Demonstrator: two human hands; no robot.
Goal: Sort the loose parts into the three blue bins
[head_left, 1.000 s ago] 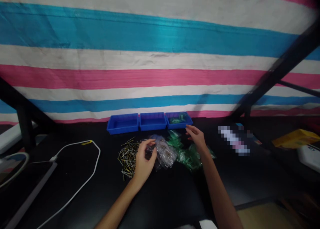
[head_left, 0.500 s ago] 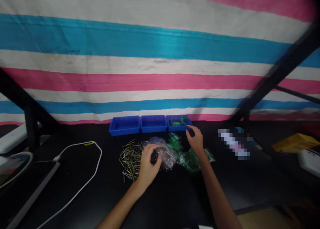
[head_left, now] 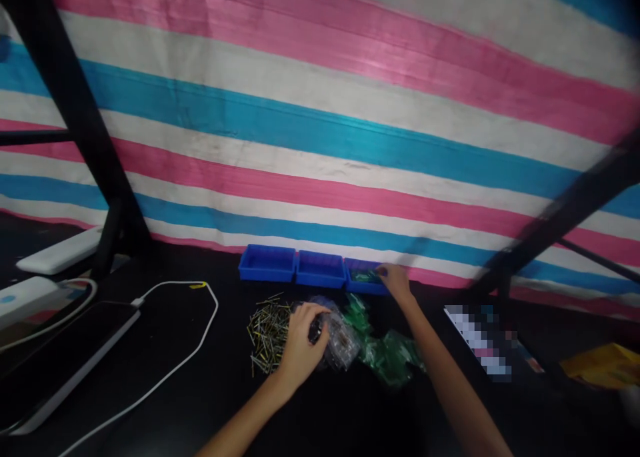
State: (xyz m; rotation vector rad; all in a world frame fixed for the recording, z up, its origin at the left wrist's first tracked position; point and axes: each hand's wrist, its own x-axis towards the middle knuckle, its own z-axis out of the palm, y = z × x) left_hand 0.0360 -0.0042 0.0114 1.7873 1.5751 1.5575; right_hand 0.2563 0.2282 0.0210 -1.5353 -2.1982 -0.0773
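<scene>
My left hand (head_left: 305,340) rests at the edge of a heap of clear plastic bags (head_left: 343,340), its fingers curved and a gap between thumb and index finger. Just left of it lies a pile of thin metal pins or screws (head_left: 269,334), some yellowish. My right hand (head_left: 397,282) reaches over the right rim of the right blue bin (head_left: 355,286), fingertips drawn together; what they hold, if anything, is too small to make out. Small green packets (head_left: 364,276) lie inside that bin. Green plastic bags (head_left: 393,357) sit below my right wrist, beside the clear ones.
Two more blue bins, the left one (head_left: 267,275) and the middle one (head_left: 320,281), stand in the row. A white cable (head_left: 203,340) loops from a tablet-like device (head_left: 65,364) at left. A yellow packet (head_left: 603,367) lies far right. Black frame posts (head_left: 83,110) flank a striped sheet.
My right hand has moved up to the right bin and its fingers have closed together. My left hand stays by the clear bags. The view has tilted.
</scene>
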